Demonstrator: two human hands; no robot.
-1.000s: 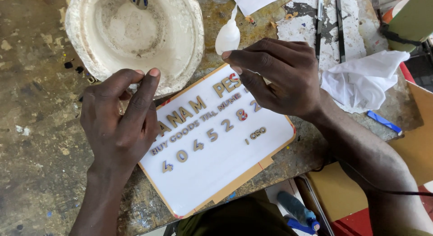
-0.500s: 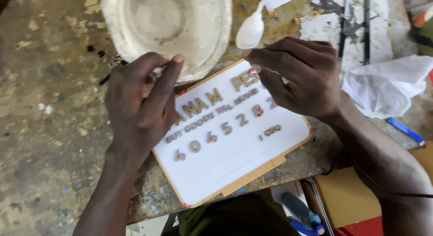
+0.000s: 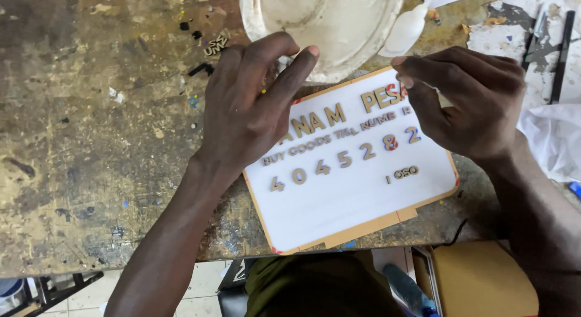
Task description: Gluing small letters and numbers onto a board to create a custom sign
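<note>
Head view: a white sign board (image 3: 357, 196) with an orange edge lies tilted on a stained, paint-flecked workbench (image 3: 91, 141), its near corner overhanging the bench edge. Rows of small gold letters and numerals are stuck on its face. Left hand (image 3: 251, 111) rests flat over the board's far-left corner, fingers spread and extended, gripping nothing visible. Right hand (image 3: 466, 105) hovers over the far-right corner, fingertips pinched together above the top row; whether they hold a piece cannot be told. A dirty white bowl (image 3: 327, 23) sits just beyond the board. Crumpled white cloth (image 3: 554, 141) lies at far right.
</note>
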